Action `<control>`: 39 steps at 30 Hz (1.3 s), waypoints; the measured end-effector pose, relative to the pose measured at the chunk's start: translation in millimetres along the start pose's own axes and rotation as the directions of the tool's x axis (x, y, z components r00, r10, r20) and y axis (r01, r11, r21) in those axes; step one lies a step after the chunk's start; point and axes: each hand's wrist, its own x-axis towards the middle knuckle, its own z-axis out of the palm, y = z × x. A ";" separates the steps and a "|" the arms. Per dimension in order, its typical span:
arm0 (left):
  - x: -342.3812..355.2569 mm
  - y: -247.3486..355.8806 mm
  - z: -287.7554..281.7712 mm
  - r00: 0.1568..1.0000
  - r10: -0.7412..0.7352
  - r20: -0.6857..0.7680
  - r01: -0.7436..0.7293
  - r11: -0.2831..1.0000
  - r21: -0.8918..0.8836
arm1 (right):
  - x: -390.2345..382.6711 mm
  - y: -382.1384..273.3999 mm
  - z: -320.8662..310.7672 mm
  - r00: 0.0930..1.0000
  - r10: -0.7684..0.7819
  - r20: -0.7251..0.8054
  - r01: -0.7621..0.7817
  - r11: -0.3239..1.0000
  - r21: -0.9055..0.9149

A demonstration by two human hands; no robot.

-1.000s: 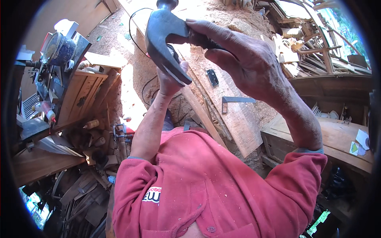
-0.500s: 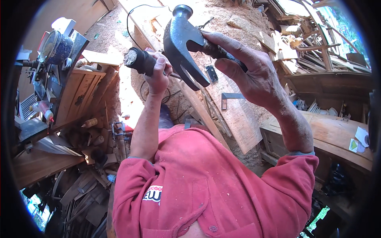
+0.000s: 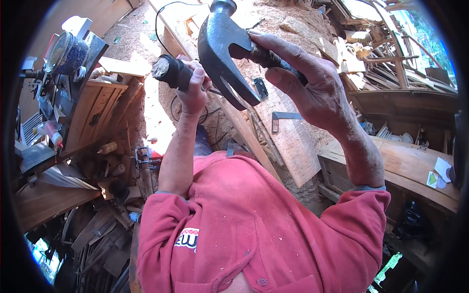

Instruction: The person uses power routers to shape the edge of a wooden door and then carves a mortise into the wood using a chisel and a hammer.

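My right hand (image 3: 308, 83) is raised close to the camera and grips the handle of a dark steel claw hammer (image 3: 224, 49), its claw curving down toward the middle of the view. My left hand (image 3: 193, 88) is closed around a short dark round-handled tool (image 3: 171, 72) whose frayed butt end points up and left. The tool's thin shank shows just under the hammer claw. Both forearms rise from my red shirt (image 3: 244, 229).
Long wooden planks (image 3: 288, 136) lie below on a sawdust-covered floor, with a metal square (image 3: 283, 117) and a small dark block (image 3: 260, 88) on them. A wooden cabinet with a circular saw (image 3: 73, 53) stands left. A wooden bench (image 3: 415, 166) is at right, scrap wood behind.
The hammer has swung from left of centre toward the middle and nearer the camera. My left hand, earlier hidden behind the hammer, has come into view holding the round-handled tool.
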 end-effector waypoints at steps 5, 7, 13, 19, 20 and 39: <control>-3.3 -0.9 4.1 0.999 -0.005 0.038 0.005 1.000 -0.021 | -1.2 -3.6 -4.0 0.990 0.111 0.092 -0.116 0.992 0.055; -1.5 -8.4 0.7 0.999 -0.002 0.038 -0.002 0.997 0.081 | -0.9 -0.3 1.2 0.998 0.050 0.043 -0.051 0.998 0.036; 1.3 -65.8 -68.8 0.926 0.265 0.270 -0.369 0.475 0.799 | -1.0 0.3 3.6 1.000 -0.026 0.004 0.026 0.999 0.019; 4.8 -69.5 -69.2 0.950 0.213 0.229 -0.310 0.540 0.783 | -1.5 2.4 3.3 1.000 -0.015 0.008 0.015 1.000 -0.002; 5.2 -66.4 -67.3 0.948 0.199 0.249 -0.318 0.542 0.778 | -1.1 2.4 3.5 1.000 -0.012 0.008 0.012 1.000 0.010; 0.7 -56.2 -36.8 0.990 0.115 -0.079 -0.074 0.914 0.398 | -0.8 -1.6 -10.4 0.985 0.079 0.156 -0.072 0.996 -0.050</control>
